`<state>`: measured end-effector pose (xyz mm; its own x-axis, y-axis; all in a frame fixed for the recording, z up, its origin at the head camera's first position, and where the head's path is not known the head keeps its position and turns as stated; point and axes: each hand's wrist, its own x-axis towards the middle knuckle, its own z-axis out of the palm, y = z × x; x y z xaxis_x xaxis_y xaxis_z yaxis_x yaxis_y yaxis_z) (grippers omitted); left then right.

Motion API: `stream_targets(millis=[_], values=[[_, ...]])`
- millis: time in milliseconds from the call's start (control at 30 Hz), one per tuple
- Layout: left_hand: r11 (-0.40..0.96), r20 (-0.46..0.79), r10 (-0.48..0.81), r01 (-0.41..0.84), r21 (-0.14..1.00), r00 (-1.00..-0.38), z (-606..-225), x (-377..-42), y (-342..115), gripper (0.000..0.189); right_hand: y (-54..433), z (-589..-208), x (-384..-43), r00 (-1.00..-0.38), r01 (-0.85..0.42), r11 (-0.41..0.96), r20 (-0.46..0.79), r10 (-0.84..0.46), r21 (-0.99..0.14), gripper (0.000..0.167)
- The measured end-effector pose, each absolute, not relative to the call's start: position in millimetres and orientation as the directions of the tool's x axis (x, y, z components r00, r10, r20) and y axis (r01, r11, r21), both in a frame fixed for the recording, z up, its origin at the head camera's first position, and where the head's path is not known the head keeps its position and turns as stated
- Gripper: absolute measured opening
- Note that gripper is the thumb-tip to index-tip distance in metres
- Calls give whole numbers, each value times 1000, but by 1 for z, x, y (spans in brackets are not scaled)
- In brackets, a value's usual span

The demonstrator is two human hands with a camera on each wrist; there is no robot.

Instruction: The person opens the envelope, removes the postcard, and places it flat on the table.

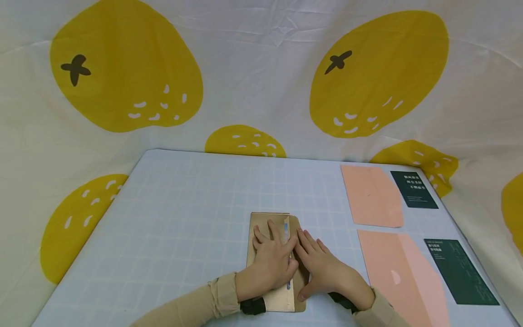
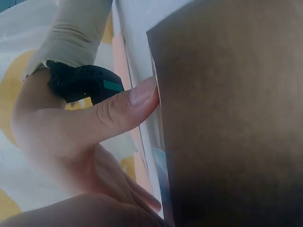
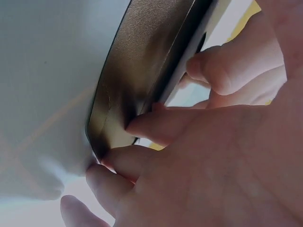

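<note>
A gold-brown paper envelope (image 1: 279, 302) lies upright on the table, its flap (image 1: 301, 299) along the right side. My left hand (image 1: 273, 261) rests on the body of the envelope, its fingers spread toward the far end. My right hand (image 1: 323, 269) has its fingers extended along the flap, thumb at the near part. In the right wrist view, fingertips of the right hand (image 3: 189, 175) touch the flap's corner (image 3: 106, 135). The right thumb (image 2: 132, 101) meets the edge of the brown paper (image 2: 227, 109) in the left wrist view. Bluish patches show beside the flap's fold.
At right lie two pink paper envelopes, a far one (image 1: 372, 195) and a near one (image 1: 392, 265). Two dark green printed cards, one far (image 1: 414, 190) and one near (image 1: 459, 272), lie beside them. A patterned cloth (image 1: 253, 68) hangs behind the table (image 1: 184, 204).
</note>
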<state>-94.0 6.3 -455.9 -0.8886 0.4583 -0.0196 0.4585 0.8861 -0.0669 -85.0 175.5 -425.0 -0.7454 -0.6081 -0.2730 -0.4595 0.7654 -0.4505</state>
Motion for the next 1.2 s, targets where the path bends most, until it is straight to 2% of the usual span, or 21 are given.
stream_targets(millis=[233,333,467,867,1200], values=[[884,30,466,464,-57,-884,-454,-94,6,38,177,-426,-85,-745,-470,763,-264,-612,-444,132],[886,18,464,464,-16,-886,-453,-95,5,36,177,-426,-86,-746,-466,768,-272,-608,-439,132],[888,2,458,458,37,-889,-453,-96,5,38,177,-425,-86,-744,-460,770,-282,-606,-442,131],[883,-1,469,469,3,-883,-455,-96,4,55,177,-429,-88,-741,-438,779,-311,-596,-449,134],[882,-17,471,471,-18,-882,-454,-96,4,52,178,-430,-88,-740,-438,777,-310,-597,-451,134]])
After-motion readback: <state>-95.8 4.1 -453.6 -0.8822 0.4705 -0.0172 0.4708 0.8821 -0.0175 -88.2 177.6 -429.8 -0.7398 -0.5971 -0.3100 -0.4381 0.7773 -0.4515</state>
